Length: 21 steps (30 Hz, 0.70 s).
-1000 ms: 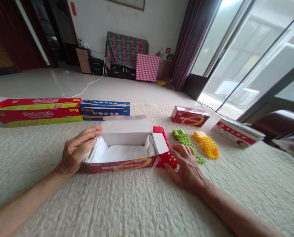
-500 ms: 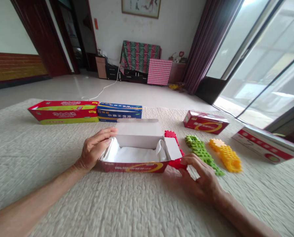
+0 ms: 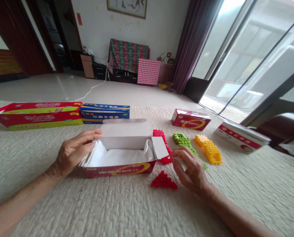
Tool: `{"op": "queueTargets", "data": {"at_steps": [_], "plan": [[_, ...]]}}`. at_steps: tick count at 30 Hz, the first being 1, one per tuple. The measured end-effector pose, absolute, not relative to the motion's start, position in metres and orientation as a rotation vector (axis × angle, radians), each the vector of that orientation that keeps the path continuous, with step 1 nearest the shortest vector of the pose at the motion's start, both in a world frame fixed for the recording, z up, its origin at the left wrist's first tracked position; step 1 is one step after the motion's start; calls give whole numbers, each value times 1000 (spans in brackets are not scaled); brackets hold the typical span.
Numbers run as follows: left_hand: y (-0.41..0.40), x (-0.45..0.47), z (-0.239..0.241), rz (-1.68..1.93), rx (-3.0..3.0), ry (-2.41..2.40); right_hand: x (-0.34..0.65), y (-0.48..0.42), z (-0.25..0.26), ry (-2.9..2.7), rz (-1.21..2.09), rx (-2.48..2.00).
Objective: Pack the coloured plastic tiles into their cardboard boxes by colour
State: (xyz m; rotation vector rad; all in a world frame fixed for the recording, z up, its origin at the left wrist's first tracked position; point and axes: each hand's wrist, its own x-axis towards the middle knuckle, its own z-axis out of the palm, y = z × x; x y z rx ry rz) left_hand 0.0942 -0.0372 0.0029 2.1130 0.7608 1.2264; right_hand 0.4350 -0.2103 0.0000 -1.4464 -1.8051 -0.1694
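Note:
A red cardboard box [image 3: 122, 169] with its lid raised stands in front of me, lined with white cloth [image 3: 125, 154]. At its left end, my left hand [image 3: 75, 149] grips the box, fingers along the back corner and thumb by the cloth. My right hand [image 3: 192, 171] is right of the box, thumb and fingers apart and slightly bent, with nothing seen in it. A red triangular toy block [image 3: 164, 181] lies on the mat just left of that hand. Beyond its fingertips is a row of red interlocking blocks [image 3: 159, 133], partly hidden by the box's side flap.
Green blocks [image 3: 182, 140] and yellow blocks [image 3: 208, 149] lie to the right. Behind them are a closed red box [image 3: 191, 119] and a white-and-red box [image 3: 240, 136]. A red-and-green box [image 3: 38, 117] and a blue box [image 3: 104, 113] stand at the back left.
My right hand has let go of a red block, which now lies on the mat as a triangle, and has drawn slightly away. The view has turned right; my left hand stays on the box.

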Motion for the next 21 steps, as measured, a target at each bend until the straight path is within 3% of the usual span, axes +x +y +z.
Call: {"op": "queueTargets", "data": {"at_steps": [7, 10, 14, 21], "plan": [[-21, 101, 44, 1096, 2709, 701, 446, -193, 5, -2026, -341, -1816], [-19, 116, 63, 713, 2903, 766, 441, -193, 12, -2055, -290, -1914], [-18, 127, 66, 464, 2949, 775, 442, -195, 14, -2012, -249, -1953], [-17, 124, 55, 455, 2777, 822, 453, -194, 14, -1888, 29, -1857]]}}
